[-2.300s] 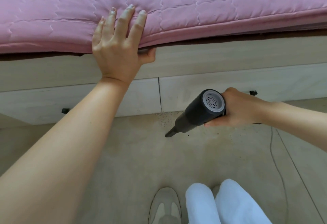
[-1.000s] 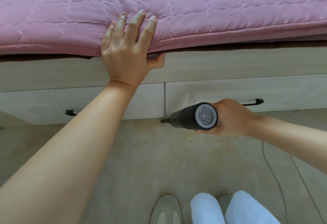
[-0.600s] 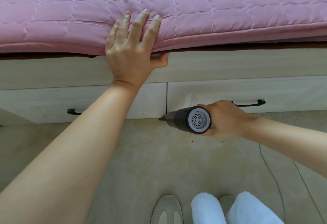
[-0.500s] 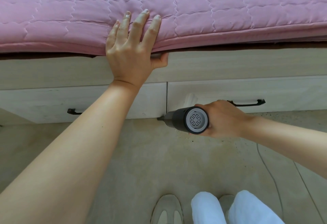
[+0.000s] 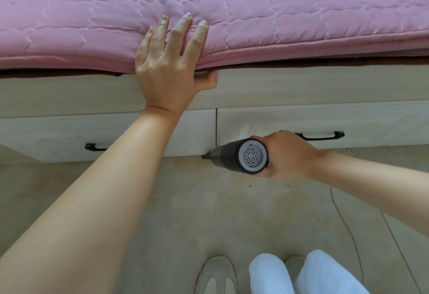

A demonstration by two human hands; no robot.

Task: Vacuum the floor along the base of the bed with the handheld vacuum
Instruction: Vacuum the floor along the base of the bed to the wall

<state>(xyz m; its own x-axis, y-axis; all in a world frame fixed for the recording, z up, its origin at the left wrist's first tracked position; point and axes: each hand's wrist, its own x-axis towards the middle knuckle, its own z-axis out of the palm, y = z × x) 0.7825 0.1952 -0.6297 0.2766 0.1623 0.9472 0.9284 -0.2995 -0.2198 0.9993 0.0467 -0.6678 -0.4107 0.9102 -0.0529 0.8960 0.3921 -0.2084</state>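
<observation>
1 handheld vacuum (image 5: pixel 241 156) in right hand (image 5: pixel 287 154), left hand (image 5: pixel 167 61) flat on quilt (image 5: pixel 278 15), 2 drawer handles (image 5: pixel 320 136), poss. more.

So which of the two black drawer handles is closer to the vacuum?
The right drawer handle, just behind the right hand gripping the vacuum; the left handle is partly behind the forearm.

Both forearms are bare, without sleeves. The person wears white trousers (image 5: pixel 308 272) and pale grey-beige shoes (image 5: pixel 216 275).
</observation>
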